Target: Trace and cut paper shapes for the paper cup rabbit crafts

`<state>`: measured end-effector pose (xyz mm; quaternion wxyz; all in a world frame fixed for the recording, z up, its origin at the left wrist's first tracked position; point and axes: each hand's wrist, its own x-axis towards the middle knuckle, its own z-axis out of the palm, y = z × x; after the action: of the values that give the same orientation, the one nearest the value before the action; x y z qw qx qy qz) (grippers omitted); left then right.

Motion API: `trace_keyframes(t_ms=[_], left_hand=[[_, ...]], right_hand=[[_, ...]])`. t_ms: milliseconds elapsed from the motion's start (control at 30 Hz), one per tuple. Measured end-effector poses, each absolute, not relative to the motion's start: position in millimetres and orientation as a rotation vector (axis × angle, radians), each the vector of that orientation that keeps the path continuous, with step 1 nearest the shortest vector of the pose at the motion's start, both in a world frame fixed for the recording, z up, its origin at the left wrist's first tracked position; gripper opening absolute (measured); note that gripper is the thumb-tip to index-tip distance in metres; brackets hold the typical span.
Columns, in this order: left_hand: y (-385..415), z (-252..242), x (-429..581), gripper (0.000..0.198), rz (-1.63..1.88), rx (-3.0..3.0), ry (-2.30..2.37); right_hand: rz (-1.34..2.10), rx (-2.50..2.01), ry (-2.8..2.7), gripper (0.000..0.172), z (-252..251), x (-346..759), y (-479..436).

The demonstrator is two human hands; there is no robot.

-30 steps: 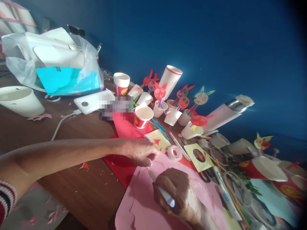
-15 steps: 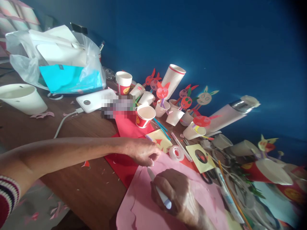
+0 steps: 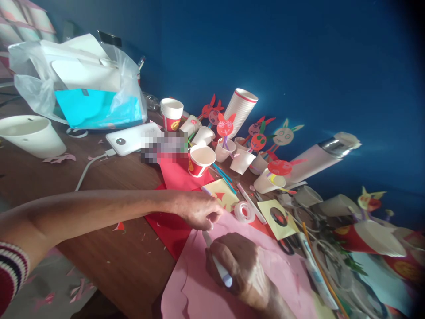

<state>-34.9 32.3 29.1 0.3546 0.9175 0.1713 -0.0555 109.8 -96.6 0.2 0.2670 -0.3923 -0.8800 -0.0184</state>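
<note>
In the head view my right hand (image 3: 237, 270) is closed around a white marker (image 3: 221, 268) with a pale lavender end. The marker slants over a pink sheet of paper (image 3: 202, 285), its far end close to my left fingers. My left hand (image 3: 199, 210) has curled fingers pressed down at the far edge of that sheet, and its fingertips are partly hidden. Red paper (image 3: 168, 232) lies under the pink sheet and beneath my left wrist. Just beyond my hands are a tape roll (image 3: 237, 212) and a yellow sheet with a round hole (image 3: 265, 212).
White paper cups (image 3: 242, 160) holding paper animal faces line the wall. A white thermos (image 3: 302, 166) leans at the right, near cables. A plastic bag (image 3: 129, 88), a white power bank (image 3: 133, 142) with a cord, and a large cup (image 3: 43, 137) occupy the left.
My right hand and the marker have shifted slightly left and up over the pink paper. My left hand stays in nearly the same place.
</note>
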Motion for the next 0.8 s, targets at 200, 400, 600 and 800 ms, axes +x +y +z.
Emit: trace_keyframes(t_ms=[200,400,600,800], left_hand=[[33.1,30.9,-34.5,0.003,-0.191,2.354,0.454],[27.9,33.2,-38.1,0.008,-0.140,2.448,0.507],[-0.3,36.8,-37.0,0.012,-0.208,2.819,0.544],[-48.7,4.9,-40.5,0.018,0.159,3.352,0.694]], right_hand=[[0.084,-1.020,-2.242,0.008,26.1,114.7,-101.2],[0.300,-1.272,-1.725,0.006,57.4,146.5,-109.2],[0.539,-1.534,-1.211,0.015,55.1,179.3,-64.9],[0.744,-1.603,-1.438,0.024,39.7,160.5,-34.8]])
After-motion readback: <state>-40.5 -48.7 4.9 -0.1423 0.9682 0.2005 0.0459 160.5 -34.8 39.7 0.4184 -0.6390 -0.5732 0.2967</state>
